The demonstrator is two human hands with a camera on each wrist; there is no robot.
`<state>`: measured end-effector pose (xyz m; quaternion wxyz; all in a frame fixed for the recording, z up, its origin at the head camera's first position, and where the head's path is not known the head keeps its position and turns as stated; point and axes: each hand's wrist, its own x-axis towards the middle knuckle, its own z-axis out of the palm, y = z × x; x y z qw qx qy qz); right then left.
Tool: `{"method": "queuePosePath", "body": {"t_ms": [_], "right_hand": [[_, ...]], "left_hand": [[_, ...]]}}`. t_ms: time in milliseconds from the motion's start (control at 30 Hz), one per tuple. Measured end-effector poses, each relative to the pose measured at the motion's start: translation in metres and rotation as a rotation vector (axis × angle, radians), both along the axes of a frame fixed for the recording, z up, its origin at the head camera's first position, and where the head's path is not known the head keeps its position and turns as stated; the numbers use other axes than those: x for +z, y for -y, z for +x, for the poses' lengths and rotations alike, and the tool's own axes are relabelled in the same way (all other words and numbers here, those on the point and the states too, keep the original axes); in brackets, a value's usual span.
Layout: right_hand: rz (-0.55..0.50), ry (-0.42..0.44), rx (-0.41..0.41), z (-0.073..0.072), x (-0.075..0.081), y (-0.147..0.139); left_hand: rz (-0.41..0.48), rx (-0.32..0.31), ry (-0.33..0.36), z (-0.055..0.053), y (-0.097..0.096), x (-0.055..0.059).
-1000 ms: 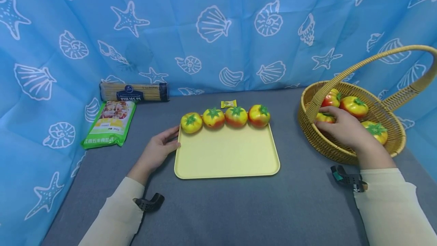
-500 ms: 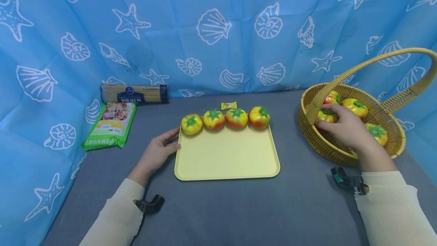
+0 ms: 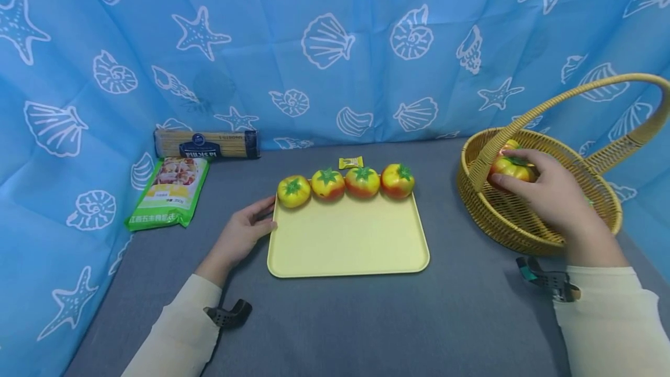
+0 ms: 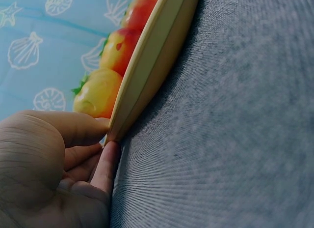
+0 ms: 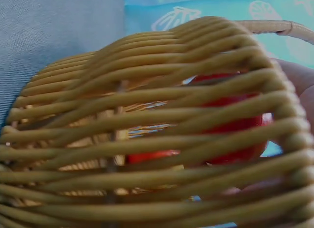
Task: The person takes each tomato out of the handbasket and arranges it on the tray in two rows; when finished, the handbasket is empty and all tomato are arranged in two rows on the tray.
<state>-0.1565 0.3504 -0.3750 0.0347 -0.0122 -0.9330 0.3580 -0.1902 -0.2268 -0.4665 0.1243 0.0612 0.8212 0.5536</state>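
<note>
My left hand [image 3: 241,233] pinches the left edge of a pale yellow tray [image 3: 348,243], thumb and fingers at its rim in the left wrist view. Along the tray's far edge stands a row of several yellow-red tomatoes [image 3: 327,184] with green star-shaped tops. My right hand [image 3: 560,191] reaches into a wicker basket [image 3: 502,228] and grips a tomato [image 3: 515,169] between thumb and fingers, near the basket's left side. Woven strands [image 5: 142,129] fill most of the right wrist view, with red fruit showing through the gaps. The hand covers most of the other tomatoes there.
The basket's tall handle [image 3: 576,89] arches above the right hand. A small yellow wrapped candy [image 3: 350,162] lies behind the tray. At the back left are a spaghetti pack [image 3: 206,143] and a green-edged food bag [image 3: 170,191]. A blue shell-print curtain [image 3: 335,45] hangs behind.
My right hand has lifted the tomato from the basket's bottom and shifted slightly right with it. My left hand and the tray stay as they were.
</note>
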Motion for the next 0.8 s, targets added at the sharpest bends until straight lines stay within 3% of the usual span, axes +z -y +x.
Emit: {"method": "queuePosePath", "body": {"t_ms": [800], "right_hand": [[-0.013,-0.154,-0.111,0.026,0.041,-0.003]], "left_hand": [[0.019,0.003,0.022,0.000,-0.001,0.003]]}}
